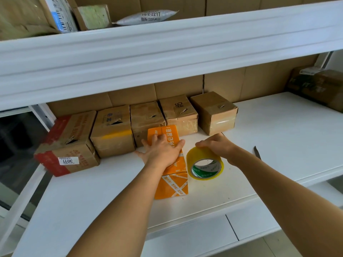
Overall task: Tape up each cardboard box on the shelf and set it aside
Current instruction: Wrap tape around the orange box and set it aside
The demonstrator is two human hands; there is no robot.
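Observation:
An orange cardboard box (171, 184) with white printed tape stands on the white shelf (278, 130), near its front edge. My left hand (163, 149) lies flat on the box's top with the fingers spread. Just to the right, my right hand (218, 144) grips the upper rim of a yellowish roll of clear tape (205, 165), which stands on edge beside the box. Along the back of the shelf sits a row of several brown cardboard boxes (113, 130), most with torn holes in their tops.
A dark blade or knife (257, 153) lies on the shelf right of my right forearm. A large dark box (319, 86) sits at the far right back. The upper shelf (167, 52) overhangs, holding parcels and a padded bag (148, 16).

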